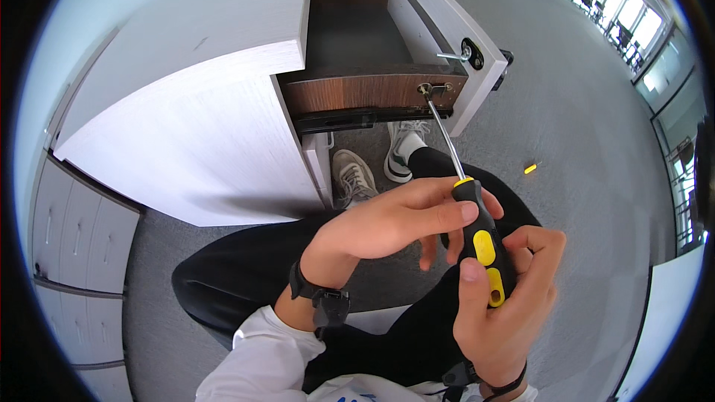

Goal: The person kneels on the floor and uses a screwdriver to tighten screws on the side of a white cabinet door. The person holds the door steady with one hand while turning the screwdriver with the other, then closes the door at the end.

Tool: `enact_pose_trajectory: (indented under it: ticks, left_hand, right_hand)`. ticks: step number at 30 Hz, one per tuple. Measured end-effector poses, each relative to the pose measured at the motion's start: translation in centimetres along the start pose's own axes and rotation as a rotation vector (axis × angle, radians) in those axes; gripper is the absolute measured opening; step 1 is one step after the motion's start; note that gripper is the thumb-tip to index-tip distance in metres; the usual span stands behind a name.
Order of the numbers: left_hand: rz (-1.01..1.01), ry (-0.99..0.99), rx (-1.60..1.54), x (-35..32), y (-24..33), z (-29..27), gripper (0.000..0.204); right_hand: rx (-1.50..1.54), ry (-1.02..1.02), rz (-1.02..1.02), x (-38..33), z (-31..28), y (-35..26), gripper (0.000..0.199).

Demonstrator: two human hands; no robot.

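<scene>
Both my hands are on a screwdriver (470, 212) with a black and yellow handle and a long metal shaft. My left hand (406, 216) pinches the front of the handle, near the shaft. Around its rear end, my right hand (510, 298) has its fingers and thumb closed. The shaft's tip touches a small metal fitting (426, 90) on the brown side of an open drawer (365, 94). Above the fitting, a metal pin sticks out from a black oval lock plate (471, 53) on the drawer's white front panel (477, 97).
The drawer extends from a white cabinet (201, 134) on a black slide rail (350, 120). A small yellow piece (530, 169) lies on the grey carpet (588, 216) at right. Grey drawer units (82, 238) stand at left. My legs and shoes (354, 175) are below the drawer.
</scene>
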State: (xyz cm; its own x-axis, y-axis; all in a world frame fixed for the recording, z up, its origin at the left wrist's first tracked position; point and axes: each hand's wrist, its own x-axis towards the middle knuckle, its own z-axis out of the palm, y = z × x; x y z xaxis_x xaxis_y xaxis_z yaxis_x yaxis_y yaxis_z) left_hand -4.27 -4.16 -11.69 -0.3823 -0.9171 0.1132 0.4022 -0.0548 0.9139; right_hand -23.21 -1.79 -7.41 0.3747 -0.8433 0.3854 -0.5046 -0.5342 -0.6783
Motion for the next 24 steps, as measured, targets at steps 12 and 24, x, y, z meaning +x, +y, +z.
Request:
enact_pose_trajectory:
  ticks: [12,24]
  left_hand:
    - [0.158,0.014,-0.179,0.1,-3.1,-0.3,0.047]
    - [0.248,-0.097,-0.312,0.4,-2.9,-0.1,0.053]
  right_hand:
    - [-0.244,0.095,-0.412,-2.6,-1.6,0.8,0.050]
    - [-0.486,0.159,-0.203,-3.2,-0.9,2.0,0.068]
